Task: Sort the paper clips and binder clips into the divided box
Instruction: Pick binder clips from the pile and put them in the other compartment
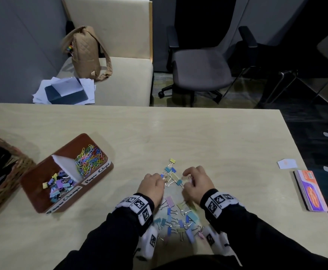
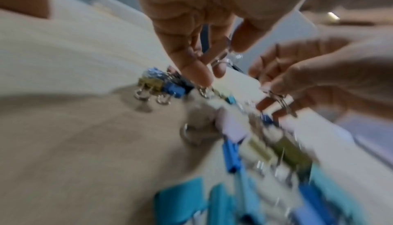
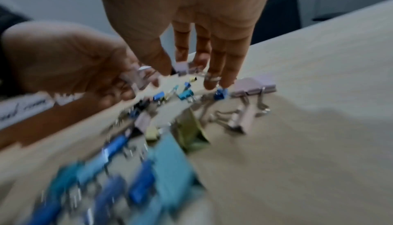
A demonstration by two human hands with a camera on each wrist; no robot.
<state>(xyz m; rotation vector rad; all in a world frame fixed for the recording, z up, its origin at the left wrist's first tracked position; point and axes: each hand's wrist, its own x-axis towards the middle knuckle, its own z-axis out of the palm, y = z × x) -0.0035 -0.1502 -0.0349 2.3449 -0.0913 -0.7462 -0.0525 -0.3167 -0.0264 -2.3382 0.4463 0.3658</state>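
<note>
Now both hands (image 1: pixel 175 185) among binder clips (image 1: pixel 175 221)

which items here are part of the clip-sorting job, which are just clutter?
Job:
- binder clips loose on the table
- divided box, paper clips in its far compartment
- left hand and right hand, picking at the clips

Clutter:
- wicker basket
- orange booklet
- white card
- tan backpack
- papers on the bench
- office chair

Motion blur is smearing the binder clips (image 2: pixel 234 186) nearest each wrist; fingers (image 1: pixel 159 179) are hiding whatever each hand is pinching, from above.
</note>
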